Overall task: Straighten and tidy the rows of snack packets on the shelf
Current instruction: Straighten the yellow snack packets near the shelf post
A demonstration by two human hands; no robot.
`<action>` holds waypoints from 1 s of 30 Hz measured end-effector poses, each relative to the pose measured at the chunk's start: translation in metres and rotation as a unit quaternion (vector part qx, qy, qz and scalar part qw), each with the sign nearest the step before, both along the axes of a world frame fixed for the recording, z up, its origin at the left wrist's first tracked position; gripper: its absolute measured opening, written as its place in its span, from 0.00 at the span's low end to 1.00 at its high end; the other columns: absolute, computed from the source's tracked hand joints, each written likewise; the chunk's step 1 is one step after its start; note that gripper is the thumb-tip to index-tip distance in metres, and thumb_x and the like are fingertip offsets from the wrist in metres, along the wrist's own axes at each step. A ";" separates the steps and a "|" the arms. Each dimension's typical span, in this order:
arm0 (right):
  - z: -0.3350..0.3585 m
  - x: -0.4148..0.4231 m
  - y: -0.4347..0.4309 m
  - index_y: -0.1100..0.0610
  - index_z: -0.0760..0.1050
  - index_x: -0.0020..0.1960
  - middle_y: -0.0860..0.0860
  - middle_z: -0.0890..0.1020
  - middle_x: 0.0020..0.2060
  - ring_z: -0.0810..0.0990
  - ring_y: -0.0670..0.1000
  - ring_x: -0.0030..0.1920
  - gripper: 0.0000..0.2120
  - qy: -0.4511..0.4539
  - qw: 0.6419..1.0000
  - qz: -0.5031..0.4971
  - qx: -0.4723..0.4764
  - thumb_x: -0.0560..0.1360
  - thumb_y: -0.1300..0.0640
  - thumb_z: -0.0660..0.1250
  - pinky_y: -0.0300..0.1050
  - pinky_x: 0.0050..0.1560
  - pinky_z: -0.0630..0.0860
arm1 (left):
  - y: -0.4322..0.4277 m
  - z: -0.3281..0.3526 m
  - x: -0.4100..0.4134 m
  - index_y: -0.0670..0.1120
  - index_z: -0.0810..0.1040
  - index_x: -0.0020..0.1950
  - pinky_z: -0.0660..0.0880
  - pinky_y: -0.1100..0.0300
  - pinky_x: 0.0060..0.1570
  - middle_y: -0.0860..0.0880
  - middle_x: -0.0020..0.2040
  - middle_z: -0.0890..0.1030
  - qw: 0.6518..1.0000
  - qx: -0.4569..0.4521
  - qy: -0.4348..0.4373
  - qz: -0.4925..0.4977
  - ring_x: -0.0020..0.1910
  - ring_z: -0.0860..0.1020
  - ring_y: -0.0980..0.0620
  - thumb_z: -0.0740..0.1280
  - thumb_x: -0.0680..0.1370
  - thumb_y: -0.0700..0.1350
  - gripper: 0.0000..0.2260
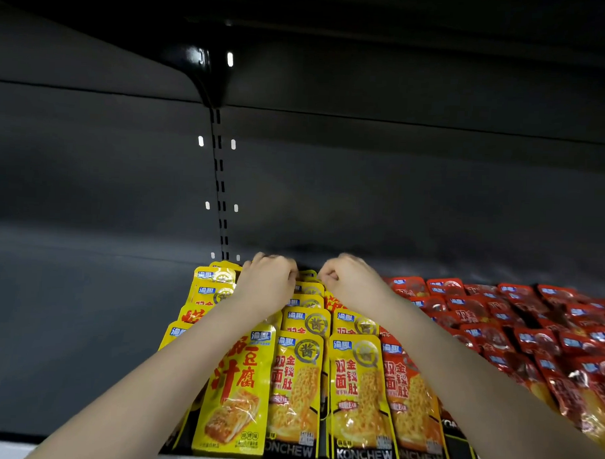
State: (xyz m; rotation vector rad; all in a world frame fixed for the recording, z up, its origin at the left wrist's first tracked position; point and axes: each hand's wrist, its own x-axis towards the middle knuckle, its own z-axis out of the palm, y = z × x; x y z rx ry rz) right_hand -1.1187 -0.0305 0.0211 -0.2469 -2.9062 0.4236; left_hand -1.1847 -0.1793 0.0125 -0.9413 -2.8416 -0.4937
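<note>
Dark shelf (84, 342) held yellow packets (299, 383) in rows, red packets (547, 334) jumbled beside them. Left hand (268, 283) and right hand (350, 284) curled, close together, over rearmost yellow ones; grip hidden, forearms covering some rows

Two hands are in view, the left hand (266, 283) and the right hand (350, 282). Four packets front the near edge of the one shelf (85, 324): one tofu packet (235, 391), two yellow packets (295, 390) and one orange packet (411, 401). More yellow ones overlap behind, in about four columns. The red packets (496, 325) on the right number well over a dozen, too jumbled for an exact count.
</note>
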 end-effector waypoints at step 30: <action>0.015 0.007 0.053 0.55 0.79 0.50 0.50 0.81 0.49 0.79 0.50 0.51 0.08 -0.018 0.999 -0.013 -0.047 0.77 0.57 0.61 0.48 0.53 0.77 | 0.026 0.028 0.011 0.51 0.79 0.57 0.73 0.51 0.58 0.50 0.56 0.80 0.999 0.020 -0.018 -0.040 0.60 0.75 0.47 0.61 0.79 0.44 0.11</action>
